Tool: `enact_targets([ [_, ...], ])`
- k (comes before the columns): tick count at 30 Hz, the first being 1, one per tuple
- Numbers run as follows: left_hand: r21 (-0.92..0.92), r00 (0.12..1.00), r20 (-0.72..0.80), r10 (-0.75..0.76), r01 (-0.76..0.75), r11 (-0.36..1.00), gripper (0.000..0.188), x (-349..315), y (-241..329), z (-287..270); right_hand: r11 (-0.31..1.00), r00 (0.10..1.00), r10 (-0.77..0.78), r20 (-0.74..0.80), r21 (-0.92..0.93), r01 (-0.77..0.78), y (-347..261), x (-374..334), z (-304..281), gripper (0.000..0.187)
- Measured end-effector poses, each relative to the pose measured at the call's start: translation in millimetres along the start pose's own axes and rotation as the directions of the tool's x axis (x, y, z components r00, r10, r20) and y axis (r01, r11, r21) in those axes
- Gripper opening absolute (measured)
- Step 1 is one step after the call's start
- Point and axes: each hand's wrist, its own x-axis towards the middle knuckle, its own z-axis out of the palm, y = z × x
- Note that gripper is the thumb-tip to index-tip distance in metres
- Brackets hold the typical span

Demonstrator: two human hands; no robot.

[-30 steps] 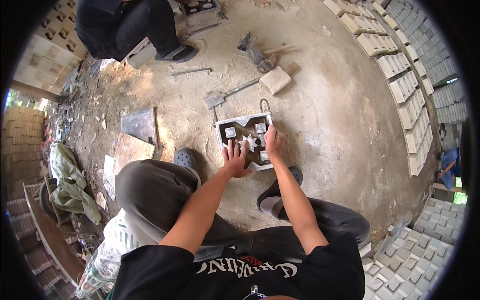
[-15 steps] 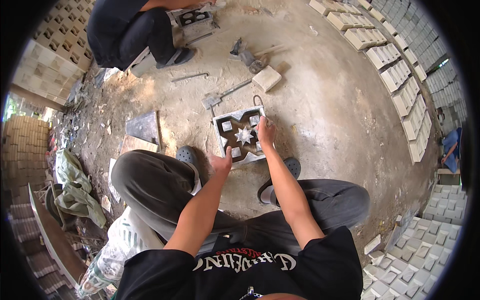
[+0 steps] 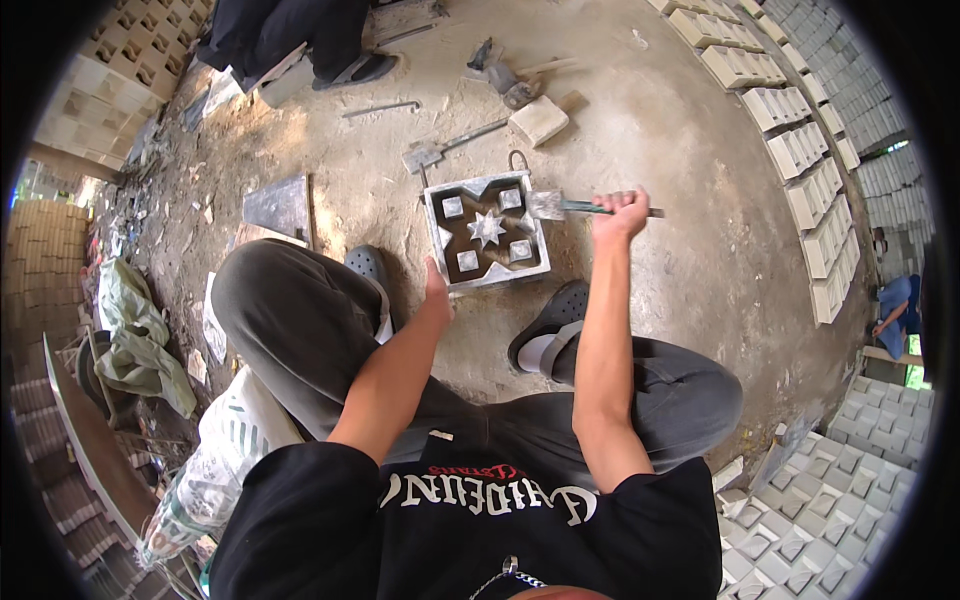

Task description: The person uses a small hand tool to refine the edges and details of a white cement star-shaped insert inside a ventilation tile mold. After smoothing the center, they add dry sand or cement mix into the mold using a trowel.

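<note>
Dusty floor (image 3: 690, 190), square mold (image 3: 487, 229), beside left hand (image 3: 437, 292)

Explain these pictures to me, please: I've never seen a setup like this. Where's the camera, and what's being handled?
There is no machine, just a person's bare hands. Every picture comes from one wide fisheye camera on that person's head, looking down, so straight edges bend. On the ground lies a square mould with a star at its centre; beyond it lies a pale block. The right hand grips a tool; the left hand is at the mould's near left corner.
</note>
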Motion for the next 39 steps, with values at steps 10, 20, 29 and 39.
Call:
enact_targets([
  [10,-0.253,0.966,-0.106,-0.236,0.203,0.946,0.101,18.7,11.7,-10.5,0.973,0.865,0.042,-0.5,-0.176,-0.149,8.7,31.8,-126.8,0.029],
  [20,-0.065,0.942,-0.141,-0.303,0.297,0.953,0.097,41.5,10.4,-6.7,0.925,0.761,0.254,-0.597,-0.081,-0.372,24.3,91.2,-214.1,0.037],
  [29,0.341,0.888,-0.435,0.151,0.007,0.94,0.09,72.0,63.5,18.7,0.608,0.82,-0.121,-0.559,-0.695,-0.384,47.6,155.8,-258.3,0.046],
  [39,0.872,0.531,0.338,0.777,-0.488,-0.046,0.038,196.3,285.0,18.4,-0.387,0.854,-0.296,0.428,-0.871,0.302,127.7,172.3,-60.4,0.054],
])
